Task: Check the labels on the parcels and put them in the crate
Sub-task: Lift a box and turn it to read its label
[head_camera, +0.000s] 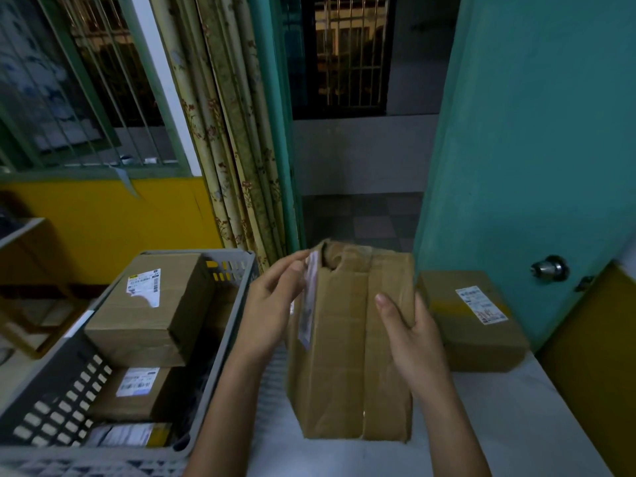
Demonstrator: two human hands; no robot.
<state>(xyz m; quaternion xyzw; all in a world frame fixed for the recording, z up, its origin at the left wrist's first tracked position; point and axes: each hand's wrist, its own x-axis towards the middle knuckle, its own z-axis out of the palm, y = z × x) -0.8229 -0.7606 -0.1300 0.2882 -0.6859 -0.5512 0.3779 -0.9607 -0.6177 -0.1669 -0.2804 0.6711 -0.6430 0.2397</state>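
Fingers (pixel 296 270) of the left hand (pixel 272 304) lie nearly straight against the labelled side of a tall cardboard parcel (pixel 347 356) standing on the white table (pixel 516 425); the right hand (pixel 409 335) clasps its opposite edge, beside a grey crate (pixel 223 339) holding labelled parcels (pixel 144 311).

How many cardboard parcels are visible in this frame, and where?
4, perhaps more. Two lie in the grey crate: the upper parcel and the lower parcel. The held parcel is between both hands. The waiting parcel sits on the table by the door. A labelled item at the crate's near end may be another.
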